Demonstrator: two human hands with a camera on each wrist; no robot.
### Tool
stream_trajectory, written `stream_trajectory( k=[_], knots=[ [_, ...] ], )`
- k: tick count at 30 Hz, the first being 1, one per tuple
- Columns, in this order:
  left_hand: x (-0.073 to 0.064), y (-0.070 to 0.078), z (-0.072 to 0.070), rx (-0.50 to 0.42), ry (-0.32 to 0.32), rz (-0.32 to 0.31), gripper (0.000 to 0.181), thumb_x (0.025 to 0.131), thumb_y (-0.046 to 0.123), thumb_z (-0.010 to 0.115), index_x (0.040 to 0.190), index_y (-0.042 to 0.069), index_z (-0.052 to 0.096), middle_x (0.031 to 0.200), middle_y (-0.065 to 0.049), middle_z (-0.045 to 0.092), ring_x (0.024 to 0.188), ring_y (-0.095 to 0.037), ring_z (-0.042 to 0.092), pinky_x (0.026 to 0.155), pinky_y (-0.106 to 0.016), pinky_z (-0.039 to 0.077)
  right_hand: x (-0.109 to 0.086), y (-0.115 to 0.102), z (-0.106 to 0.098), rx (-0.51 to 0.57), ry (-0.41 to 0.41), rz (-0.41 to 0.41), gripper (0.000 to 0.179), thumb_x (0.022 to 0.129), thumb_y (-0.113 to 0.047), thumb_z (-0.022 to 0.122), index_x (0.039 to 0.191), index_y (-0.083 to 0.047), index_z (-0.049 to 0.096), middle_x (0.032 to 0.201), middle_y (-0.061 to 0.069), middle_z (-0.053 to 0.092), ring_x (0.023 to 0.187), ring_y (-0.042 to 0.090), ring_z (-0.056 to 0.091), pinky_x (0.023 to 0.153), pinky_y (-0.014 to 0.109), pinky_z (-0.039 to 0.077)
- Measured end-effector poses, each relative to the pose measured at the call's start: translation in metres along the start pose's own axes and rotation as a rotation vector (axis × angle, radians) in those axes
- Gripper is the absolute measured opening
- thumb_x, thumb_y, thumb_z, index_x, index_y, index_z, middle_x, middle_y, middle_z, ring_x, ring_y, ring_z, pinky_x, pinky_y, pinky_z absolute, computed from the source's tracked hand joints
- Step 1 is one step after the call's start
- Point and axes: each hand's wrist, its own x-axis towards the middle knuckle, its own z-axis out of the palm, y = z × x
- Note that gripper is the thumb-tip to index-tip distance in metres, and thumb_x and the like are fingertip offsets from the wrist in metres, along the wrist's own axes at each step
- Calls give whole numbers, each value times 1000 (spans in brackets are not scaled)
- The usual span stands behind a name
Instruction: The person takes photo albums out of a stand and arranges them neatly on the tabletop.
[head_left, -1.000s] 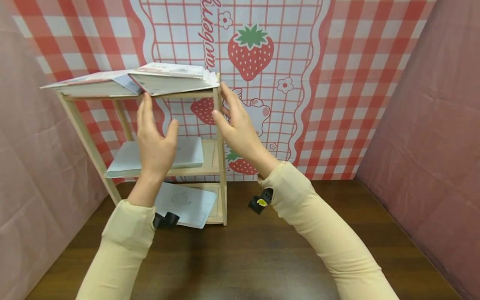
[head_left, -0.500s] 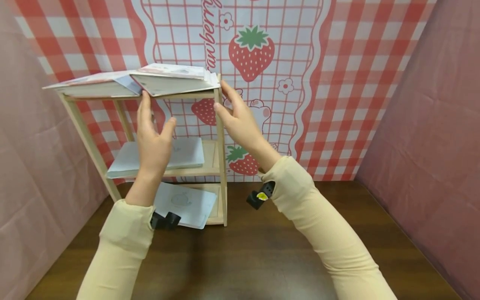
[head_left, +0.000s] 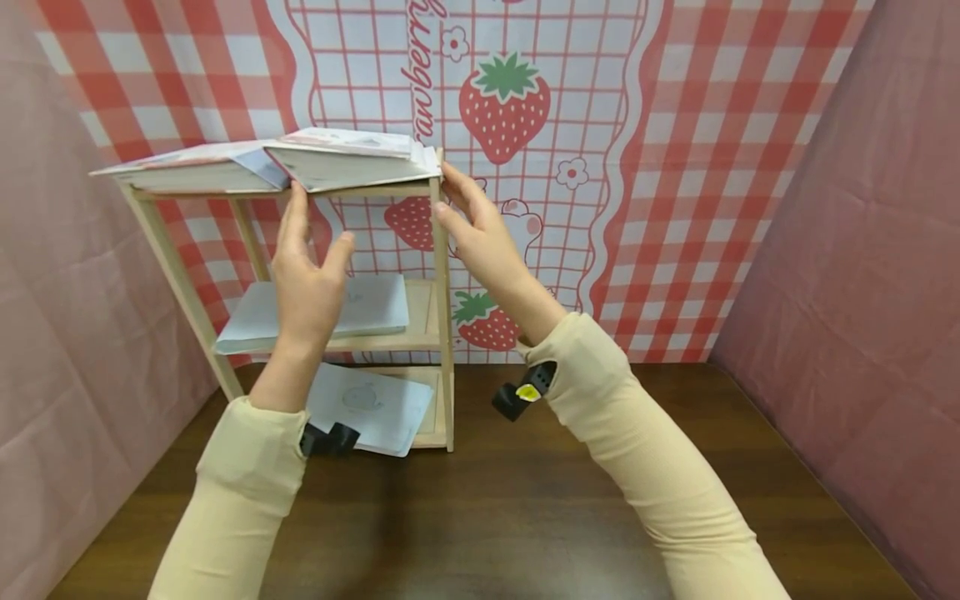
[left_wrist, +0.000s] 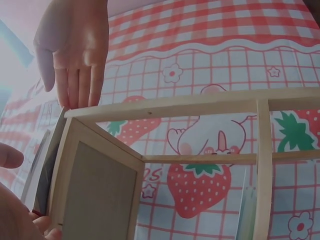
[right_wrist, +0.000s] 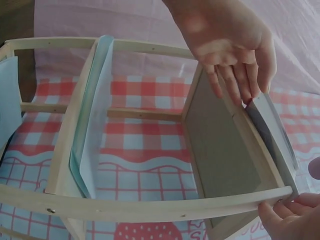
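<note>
Two thick white-and-pink books lie side by side on top of a wooden shelf rack [head_left: 442, 333]: the left book [head_left: 187, 171] and the right book [head_left: 360, 162], their page edges facing me. My left hand [head_left: 307, 287] is raised in front of the rack, straight fingertips right at the top's front edge, under the right book's left corner. The thumb stands apart. My right hand [head_left: 487, 242] rests its straight fingertips against the top of the right post, at the right book's end. In the right wrist view, the left hand [right_wrist: 232, 47] touches near the book's lower edge.
A pale booklet [head_left: 375, 304] lies on the middle shelf. Another sheet-like booklet [head_left: 367, 408] with a whale drawing sits on the bottom shelf, jutting past its front. The rack stands on a dark wooden table [head_left: 525, 500], before a strawberry-print cloth [head_left: 585, 108].
Both hands stay at the rack's top with only slight shifts; the right thumb has moved up a little along the post. The books keep their places.
</note>
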Motion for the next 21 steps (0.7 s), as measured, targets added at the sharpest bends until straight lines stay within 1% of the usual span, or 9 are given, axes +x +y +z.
stream_trajectory(
  k=[6,9,14,16,21],
  knots=[
    [-11,29,-1,-39,-3,-20,60,83,10,49,134,3,17,140,-5,17,124,-2,15,100,-16,15,-2,0,-1,42,1,1,46,91,-7,35,134,-5,19,137,8,25,123,13,26,94,18,28],
    [-15,38,-1,-44,-2,-20,61,83,8,49,134,1,17,140,-6,17,124,-2,15,100,-16,15,-4,0,-2,93,6,17,46,91,-7,35,134,-6,19,137,7,25,123,14,27,95,19,28],
    [-20,43,1,-38,13,-26,61,82,8,50,133,1,18,140,-7,18,124,-2,16,99,-16,15,-6,0,-4,172,7,14,47,90,-5,35,134,-5,18,138,7,24,123,16,28,94,20,30],
    [-21,44,2,-53,28,-23,61,82,7,50,133,0,19,140,-8,18,124,-4,19,99,-16,17,-7,1,-5,208,4,8,47,90,-4,35,134,-4,18,137,7,24,122,17,29,94,21,31],
    [-23,46,5,-91,85,27,56,81,3,50,131,-2,26,137,-9,26,121,-7,27,98,-20,23,-9,0,-7,295,27,-2,46,90,-2,34,133,-1,19,137,10,23,121,17,31,95,26,31]
  ],
)
